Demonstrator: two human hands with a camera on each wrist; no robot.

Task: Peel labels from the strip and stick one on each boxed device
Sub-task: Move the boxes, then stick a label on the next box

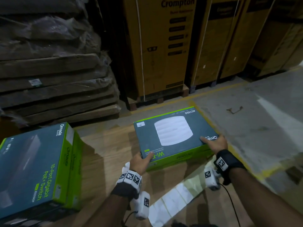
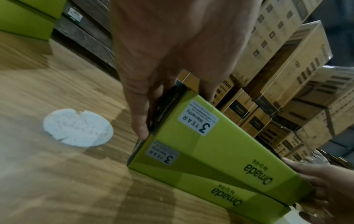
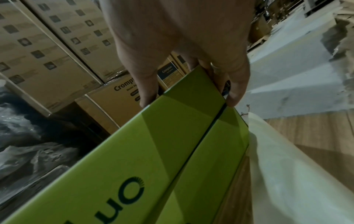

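Two hands (image 1: 177,154) grip one box (image 1: 173,133) — labelled.

Warehouse indicated: tall strapped Crompton cartons (image 1: 161,46) stacked on pallets, plastic-wrapped flat packs (image 1: 54,76) piled left, concrete floor (image 1: 262,115) marked with yellow lines (image 1: 218,90), boxed Omada network devices (image 1: 34,167) laid out on wood-grain surface (image 1: 111,154).
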